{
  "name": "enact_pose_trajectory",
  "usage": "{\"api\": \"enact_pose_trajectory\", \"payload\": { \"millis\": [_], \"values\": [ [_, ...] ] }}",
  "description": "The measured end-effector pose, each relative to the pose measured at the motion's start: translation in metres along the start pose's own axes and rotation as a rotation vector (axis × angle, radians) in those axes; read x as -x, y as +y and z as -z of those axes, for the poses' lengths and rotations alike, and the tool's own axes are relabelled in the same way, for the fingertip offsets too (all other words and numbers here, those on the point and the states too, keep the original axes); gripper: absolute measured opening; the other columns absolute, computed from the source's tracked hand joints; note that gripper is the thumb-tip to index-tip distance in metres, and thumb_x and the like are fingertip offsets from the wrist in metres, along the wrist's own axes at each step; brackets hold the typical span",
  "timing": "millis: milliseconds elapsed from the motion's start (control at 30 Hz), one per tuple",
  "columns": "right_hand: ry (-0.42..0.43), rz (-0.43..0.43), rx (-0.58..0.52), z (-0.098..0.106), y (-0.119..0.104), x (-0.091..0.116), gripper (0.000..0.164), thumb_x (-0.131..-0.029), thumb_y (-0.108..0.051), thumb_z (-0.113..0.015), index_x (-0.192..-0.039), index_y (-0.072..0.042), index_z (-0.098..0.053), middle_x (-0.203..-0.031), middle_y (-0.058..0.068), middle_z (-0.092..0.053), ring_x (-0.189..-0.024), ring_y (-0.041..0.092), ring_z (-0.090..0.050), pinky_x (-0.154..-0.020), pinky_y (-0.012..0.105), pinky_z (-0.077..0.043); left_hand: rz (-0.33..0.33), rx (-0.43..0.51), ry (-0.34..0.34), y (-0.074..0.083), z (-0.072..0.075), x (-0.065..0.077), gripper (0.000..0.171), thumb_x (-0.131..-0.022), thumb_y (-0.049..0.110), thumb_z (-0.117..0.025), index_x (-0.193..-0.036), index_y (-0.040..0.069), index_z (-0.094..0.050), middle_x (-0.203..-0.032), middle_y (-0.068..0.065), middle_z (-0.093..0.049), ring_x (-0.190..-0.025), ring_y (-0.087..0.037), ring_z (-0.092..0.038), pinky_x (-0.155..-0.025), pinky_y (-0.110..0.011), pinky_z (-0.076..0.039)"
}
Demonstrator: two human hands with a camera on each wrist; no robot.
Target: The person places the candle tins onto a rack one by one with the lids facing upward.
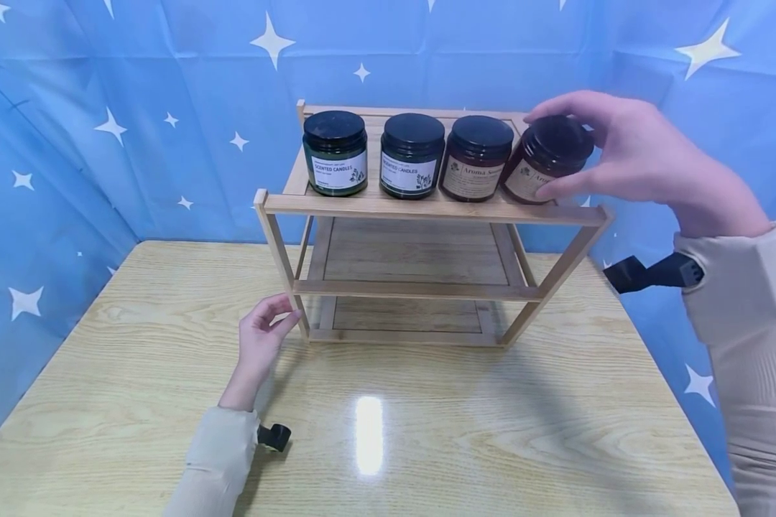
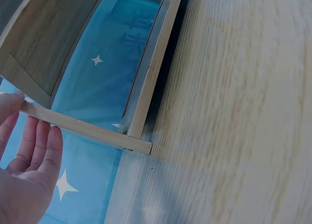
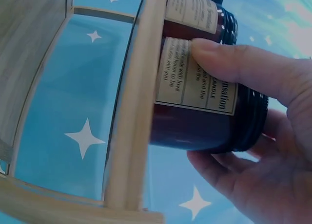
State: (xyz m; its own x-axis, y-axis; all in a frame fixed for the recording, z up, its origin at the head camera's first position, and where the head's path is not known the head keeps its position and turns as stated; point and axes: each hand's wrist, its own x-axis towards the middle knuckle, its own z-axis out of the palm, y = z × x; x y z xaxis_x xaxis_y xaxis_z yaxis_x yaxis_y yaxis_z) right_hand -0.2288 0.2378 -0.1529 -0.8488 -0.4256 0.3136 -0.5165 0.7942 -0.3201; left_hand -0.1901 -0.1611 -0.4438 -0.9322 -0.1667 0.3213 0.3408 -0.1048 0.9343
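A wooden three-tier rack [image 1: 420,289] carries several candle jars in a row on its top shelf. My right hand [image 1: 640,147] grips the rightmost amber candle jar [image 1: 535,172], which tilts a little at the shelf's right end. In the right wrist view the thumb presses the label of this jar [image 3: 200,121] and the fingers curl round its far side. My left hand [image 1: 265,334] pinches the rack's front left leg low down; the left wrist view shows thumb and fingers on either side of the leg [image 2: 83,126].
Left of the held jar stand another amber candle jar [image 1: 473,161] and two green candle jars [image 1: 409,158] [image 1: 336,154], all black-lidded. The rack stands on a wood-grain table [image 1: 453,424]. A blue star-patterned curtain [image 1: 187,108] hangs behind and at both sides.
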Motion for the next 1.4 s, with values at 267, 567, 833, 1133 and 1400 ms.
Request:
{"api": "enact_pose_trajectory", "payload": {
  "millis": [267,567,833,1133,1400],
  "values": [
    [-0.106,0.05,-0.162,0.004,0.006,-0.007,0.086,-0.06,0.008,-0.084,-0.134,-0.012,-0.046,-0.12,0.001,-0.052,-0.101,-0.001,-0.051,-0.087,0.002,-0.038,-0.004,-0.007,0.001,-0.001,0.0,0.0,0.031,-0.077,-0.022,-0.059,-0.1,-0.002,-0.064,-0.088,0.006,-0.066,-0.086,-0.008,-0.062,-0.078,-0.022,-0.055],
    [-0.186,0.053,-0.388,0.004,0.01,-0.013,0.079,-0.063,0.014,-0.079,-0.131,-0.005,-0.045,-0.123,0.006,-0.052,-0.107,0.012,-0.052,-0.092,0.008,-0.041,0.008,-0.015,0.008,-0.001,0.0,-0.001,0.027,-0.078,-0.021,-0.06,-0.102,-0.011,-0.059,-0.087,0.007,-0.066,-0.086,-0.007,-0.062,-0.078,-0.021,-0.055],
    [-0.217,0.021,-0.485,0.002,0.015,-0.014,0.073,-0.07,0.012,-0.075,-0.133,-0.006,-0.045,-0.125,0.009,-0.052,-0.108,0.016,-0.053,-0.092,0.012,-0.043,0.012,0.008,0.006,-0.001,0.0,0.0,0.031,-0.077,-0.021,-0.06,-0.098,0.002,-0.065,-0.087,0.006,-0.066,-0.085,-0.007,-0.062,-0.079,-0.021,-0.055],
    [-0.118,-0.152,-0.638,0.003,0.033,-0.008,0.05,-0.084,0.006,-0.064,-0.129,-0.014,-0.054,-0.119,-0.006,-0.062,-0.107,0.004,-0.057,-0.087,0.012,-0.044,0.007,0.012,-0.002,-0.003,0.0,0.0,0.029,-0.078,-0.02,-0.06,-0.101,-0.002,-0.064,-0.088,0.006,-0.066,-0.087,-0.008,-0.062,-0.081,-0.023,-0.055],
    [-0.094,-0.142,-0.693,0.0,0.034,-0.007,0.052,-0.083,0.009,-0.064,-0.129,-0.012,-0.055,-0.113,-0.004,-0.065,-0.102,0.007,-0.061,-0.084,0.013,-0.046,0.01,0.003,0.003,-0.002,0.0,-0.001,0.027,-0.078,-0.02,-0.061,-0.101,-0.006,-0.062,-0.088,0.006,-0.066,-0.087,-0.008,-0.062,-0.08,-0.022,-0.055]
  ]
}}
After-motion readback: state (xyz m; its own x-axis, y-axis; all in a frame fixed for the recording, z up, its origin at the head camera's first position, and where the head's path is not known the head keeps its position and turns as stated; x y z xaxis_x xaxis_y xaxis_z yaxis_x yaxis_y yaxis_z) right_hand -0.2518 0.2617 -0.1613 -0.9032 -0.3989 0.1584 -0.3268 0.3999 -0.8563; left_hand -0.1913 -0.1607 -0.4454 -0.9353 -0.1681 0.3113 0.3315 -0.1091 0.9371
